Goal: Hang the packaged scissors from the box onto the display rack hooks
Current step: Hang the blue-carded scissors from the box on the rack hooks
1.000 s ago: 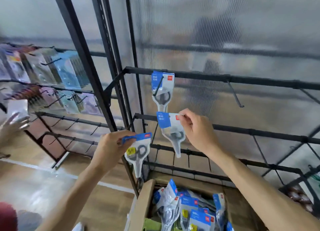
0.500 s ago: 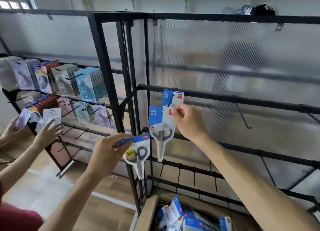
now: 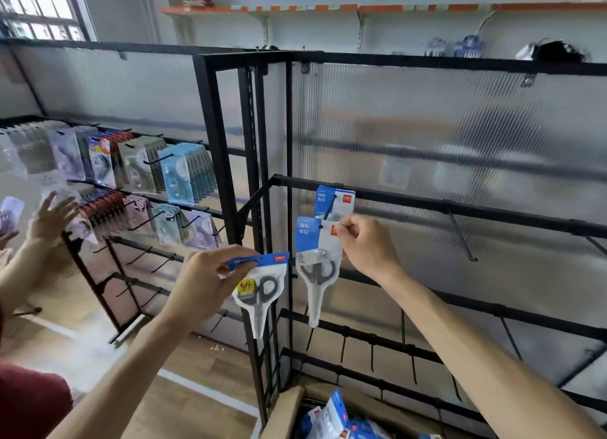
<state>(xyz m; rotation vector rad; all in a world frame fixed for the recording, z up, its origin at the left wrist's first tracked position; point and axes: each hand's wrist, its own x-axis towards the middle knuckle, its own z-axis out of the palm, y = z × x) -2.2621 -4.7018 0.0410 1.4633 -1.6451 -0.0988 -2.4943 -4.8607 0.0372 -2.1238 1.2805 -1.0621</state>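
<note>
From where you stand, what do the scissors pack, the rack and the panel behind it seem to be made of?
Scissors pack: clear glossy plastic pouch with a blue printed header, probably card.
Rack: matte black metal, judging by the thin square bars.
Back panel: translucent ribbed plastic, it seems; shapes behind it blur.

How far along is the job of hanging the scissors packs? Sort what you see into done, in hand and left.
Done: one pack hangs on the hook. In hand: the right hand pinches a second pack by its top at that hook's tip, while the left hand holds a third pack. Left: more packs in the box, and another hook is bare.
</note>
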